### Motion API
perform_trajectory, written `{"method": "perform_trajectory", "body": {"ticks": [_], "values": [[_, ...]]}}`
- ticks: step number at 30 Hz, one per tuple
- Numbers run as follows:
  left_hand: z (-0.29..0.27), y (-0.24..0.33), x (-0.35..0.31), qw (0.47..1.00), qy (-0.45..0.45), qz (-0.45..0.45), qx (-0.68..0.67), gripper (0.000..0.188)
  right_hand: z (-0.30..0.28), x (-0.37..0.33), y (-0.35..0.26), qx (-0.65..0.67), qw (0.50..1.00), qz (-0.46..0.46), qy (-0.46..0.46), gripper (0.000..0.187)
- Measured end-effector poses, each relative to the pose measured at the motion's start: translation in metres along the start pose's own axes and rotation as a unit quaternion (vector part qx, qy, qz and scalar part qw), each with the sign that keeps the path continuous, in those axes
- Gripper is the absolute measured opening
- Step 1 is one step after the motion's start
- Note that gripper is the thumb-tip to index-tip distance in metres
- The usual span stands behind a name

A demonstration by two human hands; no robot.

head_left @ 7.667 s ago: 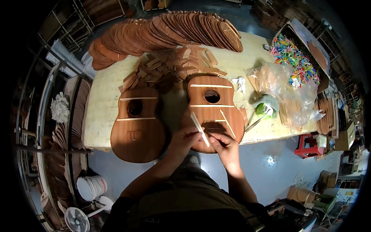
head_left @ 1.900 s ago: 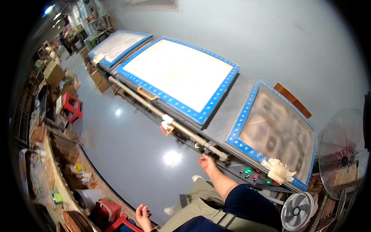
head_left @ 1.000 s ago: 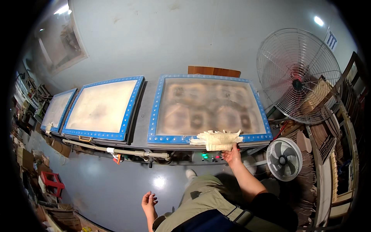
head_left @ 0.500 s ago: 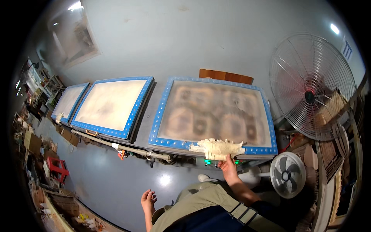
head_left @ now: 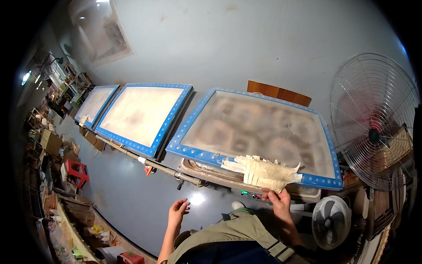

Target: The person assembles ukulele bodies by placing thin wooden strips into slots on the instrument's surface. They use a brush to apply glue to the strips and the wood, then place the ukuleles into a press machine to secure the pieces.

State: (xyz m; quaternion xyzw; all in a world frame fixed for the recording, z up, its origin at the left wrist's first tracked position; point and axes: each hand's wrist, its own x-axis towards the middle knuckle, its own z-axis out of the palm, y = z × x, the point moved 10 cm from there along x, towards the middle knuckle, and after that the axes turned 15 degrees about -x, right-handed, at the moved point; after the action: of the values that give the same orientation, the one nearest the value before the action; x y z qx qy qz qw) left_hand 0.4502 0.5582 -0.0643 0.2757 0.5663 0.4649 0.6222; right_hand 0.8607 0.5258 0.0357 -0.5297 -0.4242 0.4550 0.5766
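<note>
A blue riveted frame (head_left: 330,152) holds a cloudy translucent sheet (head_left: 259,127), with blurred brownish shapes showing beneath it. Thick layers of cream tape wrap a grip (head_left: 269,172) on its front edge. My right hand (head_left: 280,202) is closed on the lower edge of this taped grip; its fingertips are partly hidden. The frame's front is lifted slightly, and a metal-looking bed (head_left: 204,171) shows in the gap below. My left hand (head_left: 177,211) hangs in the air to the left, holding nothing, with its fingers loosely bent and apart.
Two more blue-framed panels, a pale one (head_left: 138,115) and a smaller one (head_left: 96,103), stand to the left. A pipe (head_left: 169,170) runs along the front. On the right are a large wire-caged fan (head_left: 373,134) and a small fan (head_left: 330,222). A red stool (head_left: 77,174) stands left.
My right hand has raised the front of the near frame, opening a gap above the bed. My left hand has come up a little. The whole view has shifted and tilted.
</note>
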Motion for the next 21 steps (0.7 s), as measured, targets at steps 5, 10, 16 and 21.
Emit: {"method": "perform_trajectory", "body": {"ticks": [5, 10, 16, 21], "values": [[0.036, 0.036, 0.038, 0.994, -0.04, 0.074, 0.071, 0.025, -0.008, 0.012, -0.039, -0.073, 0.99, -0.048, 0.11, 0.022], [0.122, 0.095, 0.05, 0.931, -0.056, 0.265, 0.244, 0.027, -0.025, 0.018, -0.086, -0.25, 0.933, -0.143, 0.217, 0.026], [0.224, 0.186, -0.013, 0.635, -0.056, 0.699, 0.324, 0.059, -0.031, 0.037, -0.155, -0.362, 0.862, -0.23, 0.269, 0.028], [0.3, 0.22, 0.009, 0.563, -0.114, 0.685, 0.448, 0.046, -0.026, 0.062, -0.207, -0.393, 0.85, -0.244, 0.253, 0.027]]}}
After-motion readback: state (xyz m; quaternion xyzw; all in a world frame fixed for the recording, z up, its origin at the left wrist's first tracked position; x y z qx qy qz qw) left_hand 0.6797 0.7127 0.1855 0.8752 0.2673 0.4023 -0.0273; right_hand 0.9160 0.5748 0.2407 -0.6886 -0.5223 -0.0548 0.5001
